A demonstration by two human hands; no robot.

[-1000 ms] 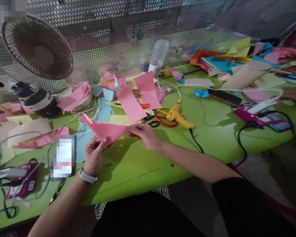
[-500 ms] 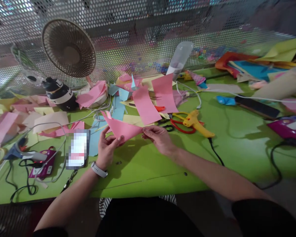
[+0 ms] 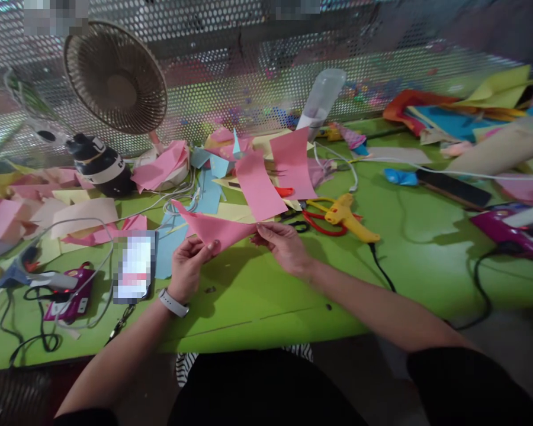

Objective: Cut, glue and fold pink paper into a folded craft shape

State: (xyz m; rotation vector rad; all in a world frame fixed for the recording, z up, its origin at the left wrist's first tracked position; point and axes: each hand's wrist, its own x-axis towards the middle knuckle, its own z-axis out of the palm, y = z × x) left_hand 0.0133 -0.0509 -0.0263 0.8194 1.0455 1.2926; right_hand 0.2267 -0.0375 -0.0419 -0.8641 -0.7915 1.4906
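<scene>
A folded piece of pink paper (image 3: pixel 224 234) is stretched between my two hands above the green table. My left hand (image 3: pixel 190 265) pinches its lower left edge between thumb and fingers. At the paper's right tip, my right hand (image 3: pixel 282 244) closes its thumb and fingertips on it. Two flat pink sheets (image 3: pixel 260 186) (image 3: pixel 294 163) lie just behind the held paper. Red-handled scissors (image 3: pixel 322 223) and a yellow glue gun (image 3: pixel 349 218) rest to the right of my right hand.
A lit phone (image 3: pixel 135 266) lies left of my left hand. Behind stand a fan (image 3: pixel 118 83), a black bottle (image 3: pixel 102 165) and a tilted clear bottle (image 3: pixel 322 100). Purple power strips (image 3: pixel 77 293) (image 3: pixel 506 232) with cables sit at both sides. A dark phone (image 3: pixel 455 188) lies at right.
The whole view has shifted slightly, moving the table's things a little left and up. Both hands keep their grip on the pink paper, whose fold looks nearly the same.
</scene>
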